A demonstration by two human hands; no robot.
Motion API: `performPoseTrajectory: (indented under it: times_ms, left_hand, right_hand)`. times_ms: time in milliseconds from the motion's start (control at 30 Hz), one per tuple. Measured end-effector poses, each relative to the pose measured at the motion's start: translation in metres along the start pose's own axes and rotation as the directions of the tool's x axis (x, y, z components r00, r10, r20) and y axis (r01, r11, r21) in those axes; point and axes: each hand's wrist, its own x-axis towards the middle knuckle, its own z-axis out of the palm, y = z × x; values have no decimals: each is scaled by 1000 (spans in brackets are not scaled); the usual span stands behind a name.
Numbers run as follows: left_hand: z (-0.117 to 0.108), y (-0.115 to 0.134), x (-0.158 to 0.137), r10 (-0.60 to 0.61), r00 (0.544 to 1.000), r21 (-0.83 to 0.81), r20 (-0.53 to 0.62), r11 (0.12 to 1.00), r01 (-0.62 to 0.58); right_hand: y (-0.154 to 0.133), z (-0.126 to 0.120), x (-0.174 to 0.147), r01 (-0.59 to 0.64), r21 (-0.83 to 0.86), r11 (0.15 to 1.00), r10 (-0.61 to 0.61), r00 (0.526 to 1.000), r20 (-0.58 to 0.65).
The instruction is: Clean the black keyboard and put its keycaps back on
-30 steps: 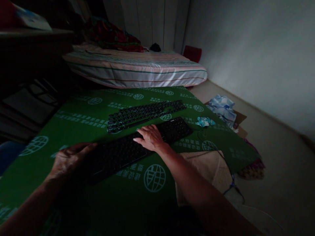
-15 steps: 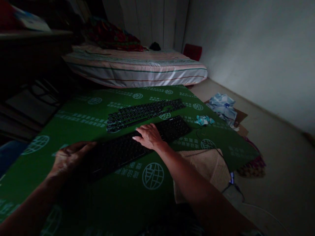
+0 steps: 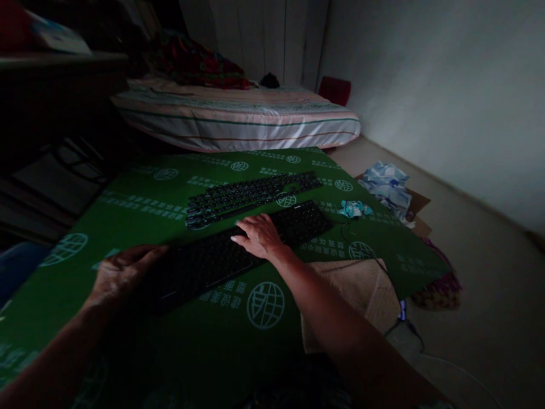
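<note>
A black keyboard lies slantwise across the green table cover, its near-left end lost in dark shadow. At that end my left hand is closed around the edge, its fingertips partly hidden. My right hand rests over the middle of the keyboard, with thumb and fingers apart and the fingertips touching its top. Whether a small piece sits under those fingers cannot be seen. Just behind lie loose black keycaps, set out in rows on the cover. A dark cable runs off to the right.
A beige cloth lies beneath my right forearm at the table's edge. Crumpled blue-white plastic sits right of the keyboard. More crumpled wrapping and cardboard lie beyond the table's right side. A bed stands behind the green table cover.
</note>
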Motion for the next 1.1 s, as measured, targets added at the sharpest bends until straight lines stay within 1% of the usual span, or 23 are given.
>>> performPoseTrajectory:
  times_ms: [100, 200, 333, 433, 500, 533, 567, 667, 700, 733, 833, 900, 1000, 1100]
  left_hand:
    - [0, 3, -3, -110, 992, -106, 67, 988, 116]
    - [-1, 5, -5, -116, 991, -129, 68, 984, 124]
    - [-2, -3, -4, -85, 987, -129, 136, 986, 103]
    - [-1, -14, -2, -19, 987, -101, 157, 994, 36]
    - [0, -21, 0, 63, 985, -89, 161, 995, -49]
    - [0, -24, 0, 128, 974, -98, 187, 989, -111]
    - [1, -27, 1, 161, 972, -85, 173, 985, -148]
    - [3, -33, 3, 177, 973, -57, 151, 984, -170]
    - [3, -34, 4, 202, 968, -41, 146, 979, -198]
    - [3, -35, 4, 223, 963, -24, 153, 975, -222]
    - [1, -36, 5, 224, 960, -17, 169, 974, -225]
    - [-2, -37, 5, 248, 948, -35, 200, 969, -246]
    - [-5, -38, 3, 318, 917, -76, 243, 948, -308]
    - [-3, -39, 0, 339, 910, -95, 237, 941, -325]
  right_hand:
    - [0, -1, 0, 0, -6, 1000, 0, 1000, -6]
    - [0, 0, -1, -5, -10, 1000, 5, 1000, -3]
    - [0, 1, -2, 5, 1, 1000, -5, 1000, -14]
    - [-2, 2, -4, -3, 8, 1000, 3, 1000, -15]
    - [-3, 3, -5, -9, 14, 1000, 9, 1000, -22]
    - [-3, 4, -6, -2, 20, 1000, 3, 1000, -26]
    - [-4, 4, -7, 3, 28, 1000, -2, 1000, -31]
    - [-5, 7, -10, 15, 49, 999, -12, 999, -46]
    - [-5, 8, -11, 21, 55, 998, -18, 999, -49]
    - [-5, 9, -11, 24, 59, 998, -21, 998, -54]
    - [-4, 12, -14, 26, 40, 999, -24, 998, -57]
    - [-3, 14, -16, 33, 21, 999, -32, 998, -62]
    - [-2, 16, -18, 46, -6, 999, -46, 996, -81]
    - [0, 19, -19, 70, -18, 997, -71, 994, -82]
